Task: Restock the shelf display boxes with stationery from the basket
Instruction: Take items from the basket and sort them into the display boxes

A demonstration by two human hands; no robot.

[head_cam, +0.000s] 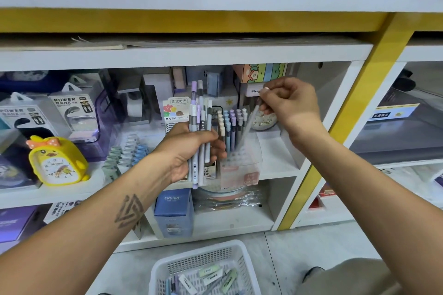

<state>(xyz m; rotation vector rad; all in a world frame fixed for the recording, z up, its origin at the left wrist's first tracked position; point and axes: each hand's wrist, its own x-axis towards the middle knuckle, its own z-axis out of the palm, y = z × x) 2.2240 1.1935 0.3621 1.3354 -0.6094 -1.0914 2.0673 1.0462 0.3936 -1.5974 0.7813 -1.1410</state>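
Observation:
My left hand (191, 151) grips a bundle of pens (200, 117), purple, white and grey, held upright in front of the middle shelf. My right hand (287, 103) pinches the top of one grey pen (251, 122), whose blurred lower end slants down into a clear display box (239, 158) on the shelf. Several pastel pens (231, 124) stand upright in that box. The white mesh basket (242, 254) sits on the floor below, with several pens and small boxed items lying inside.
A yellow duck alarm clock (57, 160) and power bank packs (72, 112) stand on the left of the shelf. Rows of pastel clips (127, 153) lie beside the pens. A blue CRUHRE box (173, 213) stands on the lower shelf. A yellow post (335, 127) borders the bay.

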